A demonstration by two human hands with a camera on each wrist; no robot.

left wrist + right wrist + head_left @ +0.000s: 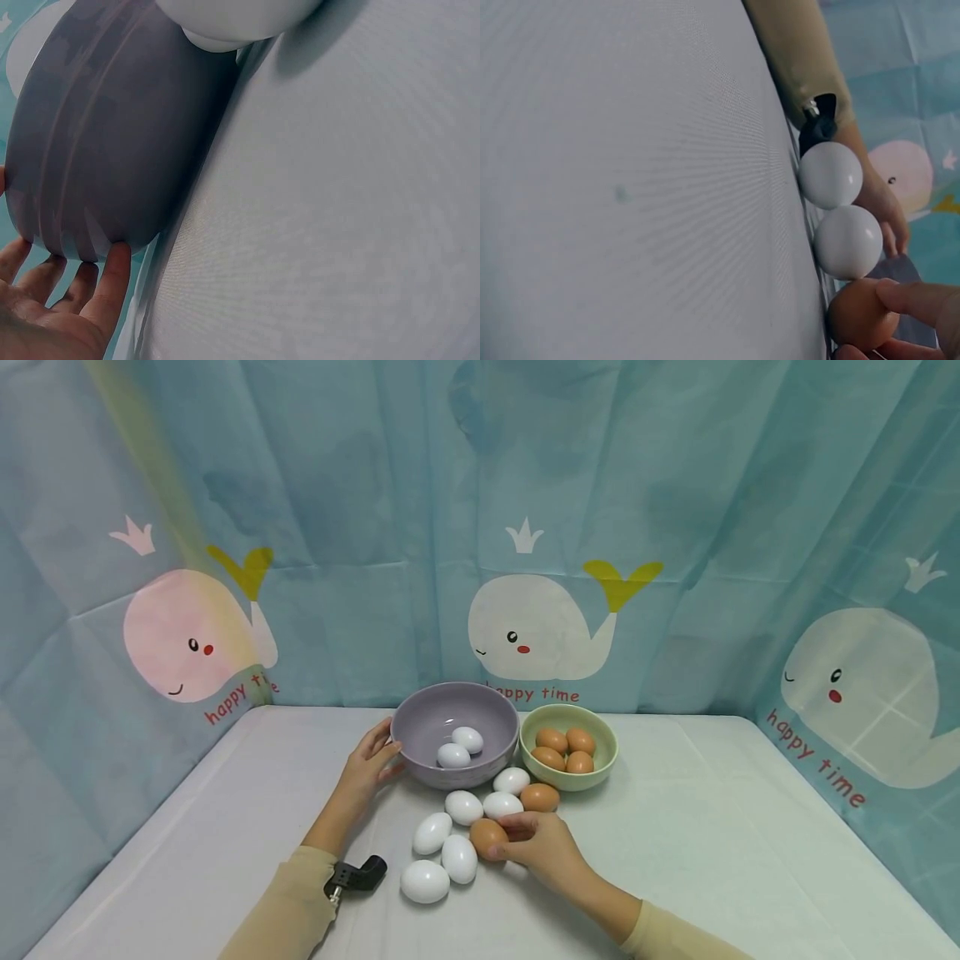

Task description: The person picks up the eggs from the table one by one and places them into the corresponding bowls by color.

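In the head view my right hand point(546, 850) pinches a brown egg point(489, 839) between thumb and fingers, low over or on the table. The right wrist view shows the same brown egg point(861, 315) beside two white eggs. My left hand point(365, 766) rests its fingertips against the left side of a purple bowl point(420, 768); in the left wrist view the fingers are fairly straight on the bowl wall point(112, 150). Two white eggs point(454, 756) lie inside that bowl. On its right, a green bowl point(606, 762) contains several brown eggs point(552, 741).
Several white eggs point(432, 833) lie loosely in front of the bowls on the white table point(712, 852). Another brown egg point(540, 797) sits before the green bowl. A blue whale-print curtain point(360, 627) hangs behind and at the sides. My left wrist wears a black device point(360, 875).
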